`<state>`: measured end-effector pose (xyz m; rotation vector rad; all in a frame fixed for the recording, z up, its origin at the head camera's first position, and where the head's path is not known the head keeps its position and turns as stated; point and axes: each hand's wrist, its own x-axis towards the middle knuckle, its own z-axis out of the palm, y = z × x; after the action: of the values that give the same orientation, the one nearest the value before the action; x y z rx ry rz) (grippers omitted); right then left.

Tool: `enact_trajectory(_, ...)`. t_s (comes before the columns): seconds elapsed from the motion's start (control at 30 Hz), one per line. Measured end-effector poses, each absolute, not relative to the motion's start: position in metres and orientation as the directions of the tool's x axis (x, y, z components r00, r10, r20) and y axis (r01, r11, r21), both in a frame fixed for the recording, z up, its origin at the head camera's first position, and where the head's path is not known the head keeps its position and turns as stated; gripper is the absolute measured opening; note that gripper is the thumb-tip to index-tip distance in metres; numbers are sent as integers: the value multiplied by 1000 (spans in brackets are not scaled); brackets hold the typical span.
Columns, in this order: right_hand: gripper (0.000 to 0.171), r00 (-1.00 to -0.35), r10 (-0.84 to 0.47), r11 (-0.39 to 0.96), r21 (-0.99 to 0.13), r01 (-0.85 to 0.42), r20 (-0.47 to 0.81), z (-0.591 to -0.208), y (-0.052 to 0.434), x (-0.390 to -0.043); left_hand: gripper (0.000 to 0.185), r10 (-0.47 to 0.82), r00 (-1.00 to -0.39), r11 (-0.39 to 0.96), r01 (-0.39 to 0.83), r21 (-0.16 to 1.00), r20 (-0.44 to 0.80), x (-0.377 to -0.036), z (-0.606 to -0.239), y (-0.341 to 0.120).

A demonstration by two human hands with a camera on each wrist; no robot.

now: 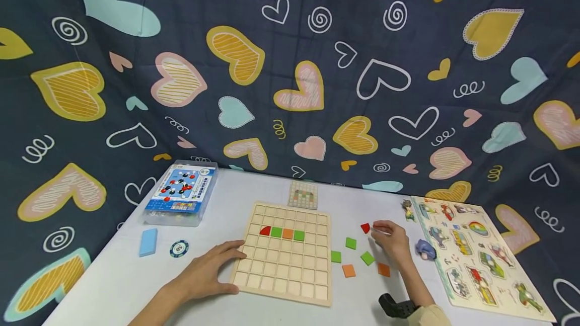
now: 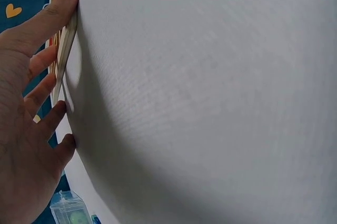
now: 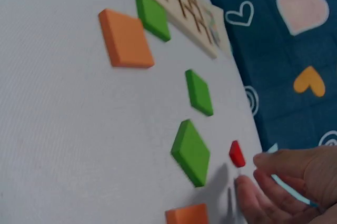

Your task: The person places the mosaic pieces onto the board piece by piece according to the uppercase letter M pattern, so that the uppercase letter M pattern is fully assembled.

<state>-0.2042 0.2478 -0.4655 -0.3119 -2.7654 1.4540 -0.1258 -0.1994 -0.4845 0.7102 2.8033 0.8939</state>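
Note:
A wooden grid board (image 1: 281, 265) lies on the table. One of its rows holds a red quarter-round tile (image 1: 265, 231), a green tile (image 1: 276, 232), an orange tile (image 1: 287, 234) and another green tile (image 1: 299, 236). My left hand (image 1: 210, 270) rests against the board's left edge, fingers spread and fairly straight. Beside a loose red quarter-round tile (image 3: 237, 154) is my right hand (image 1: 391, 240); a small gap shows between thumb and tile. Loose green tiles (image 3: 192, 153) and orange tiles (image 3: 126, 40) lie between that hand and the board.
A small pattern card (image 1: 302, 195) lies behind the board. On the left are a clear plastic box (image 1: 181, 192), a blue block (image 1: 148, 242) and a round chip (image 1: 178, 249). At right lie a picture puzzle board (image 1: 480, 255), a blue figure (image 1: 426, 249) and a small character piece (image 1: 408, 210).

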Motion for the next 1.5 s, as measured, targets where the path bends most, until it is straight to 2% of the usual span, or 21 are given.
enact_trajectory(0.33, 45, -985, 132, 416, -896, 156, -110, -479, 238, -225, 68, 475, -879, 705, 413, 576, 49, -126, -486, -198)
enact_trajectory(0.47, 42, -986, 138, 463, -874, 147, -93, -484, 237, -231, 69, 463, -885, 714, 398, 576, 38, -126, -486, -199)
enact_trajectory(0.77, 23, -989, 145, 566, -822, 61, 27, -493, 239, -241, 69, 454, -891, 719, 381, 582, 22, -125, -484, -200)
enact_trajectory(1.2, 21, -977, 204, 542, -838, 60, 62, -491, 228, -224, 69, 461, -887, 715, 385, 583, 21, -125, -485, -199)
enact_trajectory(1.5, 22, -980, 178, 476, -880, 12, 83, -490, 213, -209, 69, 457, -889, 716, 385, 583, 27, -125, -485, -199)
